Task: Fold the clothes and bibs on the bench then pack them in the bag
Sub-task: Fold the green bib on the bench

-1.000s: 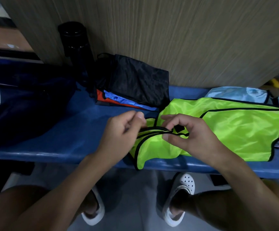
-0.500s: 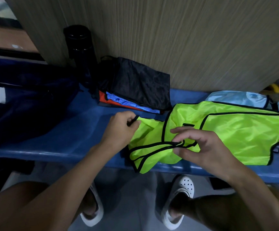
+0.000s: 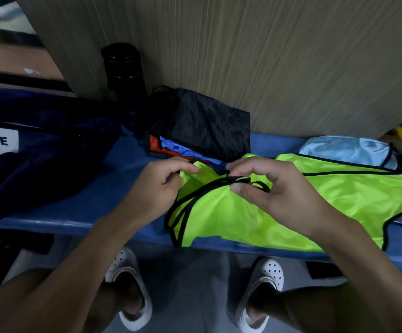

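Note:
A neon yellow bib with black trim lies across the blue bench, its left end hanging a little over the front edge. My left hand pinches the bib's upper left corner. My right hand pinches a black-trimmed strap near the bib's top edge. Behind them a black folded garment sits on top of folded red and blue bibs. A dark navy bag with a white label lies at the bench's left end.
A black bottle stands against the wooden wall behind the bench. A light blue garment lies at the back right, partly under the yellow bib. My legs and white shoes are on the grey floor below the bench.
Both hands have moved up and closer together on the bib's left end. The right hand has gathered the black-trimmed strap toward the top edge.

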A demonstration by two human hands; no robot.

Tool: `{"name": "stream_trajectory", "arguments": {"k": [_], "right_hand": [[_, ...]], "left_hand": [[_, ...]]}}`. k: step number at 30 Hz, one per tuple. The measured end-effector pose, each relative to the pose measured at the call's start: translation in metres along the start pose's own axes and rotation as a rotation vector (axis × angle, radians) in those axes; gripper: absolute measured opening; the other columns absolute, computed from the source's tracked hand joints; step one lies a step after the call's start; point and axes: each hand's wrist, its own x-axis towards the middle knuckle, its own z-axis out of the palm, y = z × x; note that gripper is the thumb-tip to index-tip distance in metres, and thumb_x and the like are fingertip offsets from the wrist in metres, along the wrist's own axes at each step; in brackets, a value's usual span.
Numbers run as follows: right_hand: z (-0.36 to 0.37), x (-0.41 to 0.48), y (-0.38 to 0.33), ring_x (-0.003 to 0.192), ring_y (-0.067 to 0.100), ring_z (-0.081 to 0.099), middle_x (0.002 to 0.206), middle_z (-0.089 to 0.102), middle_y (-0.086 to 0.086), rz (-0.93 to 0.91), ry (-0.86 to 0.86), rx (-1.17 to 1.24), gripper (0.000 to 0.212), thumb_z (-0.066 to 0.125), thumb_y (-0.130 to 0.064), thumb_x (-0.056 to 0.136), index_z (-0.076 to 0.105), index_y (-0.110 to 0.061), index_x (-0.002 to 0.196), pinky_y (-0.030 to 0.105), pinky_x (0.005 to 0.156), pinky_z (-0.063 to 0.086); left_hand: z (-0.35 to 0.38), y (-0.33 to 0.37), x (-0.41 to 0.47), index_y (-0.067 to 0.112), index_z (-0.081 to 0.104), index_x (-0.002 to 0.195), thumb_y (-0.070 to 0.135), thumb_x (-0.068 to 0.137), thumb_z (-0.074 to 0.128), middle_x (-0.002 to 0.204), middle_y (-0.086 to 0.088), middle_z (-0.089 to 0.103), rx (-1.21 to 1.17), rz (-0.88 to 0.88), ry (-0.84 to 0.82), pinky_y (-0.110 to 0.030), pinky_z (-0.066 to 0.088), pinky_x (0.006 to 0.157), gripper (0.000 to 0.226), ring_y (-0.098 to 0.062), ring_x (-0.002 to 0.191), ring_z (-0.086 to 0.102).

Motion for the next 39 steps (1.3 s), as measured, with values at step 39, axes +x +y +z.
{"name": "stream_trajectory", "arguments": {"k": [39], "right_hand": [[0.042,-0.004,0.09,0.125,0.025,0.045,0.131,0.052,0.003,0.119,0.164,-0.787,0.05,0.071,-0.017,0.081,0.055,-0.014,0.128,0.046,0.105,0.032]], "left_hand": [[-0.051,-0.07,0.006,0.007,0.047,0.054,0.017,0.092,0.063,0.049,-0.006,0.047,0.406,-0.447,0.311,-0.03,0.03,0.046,0.042,-0.022,0.047,0.045]]}}
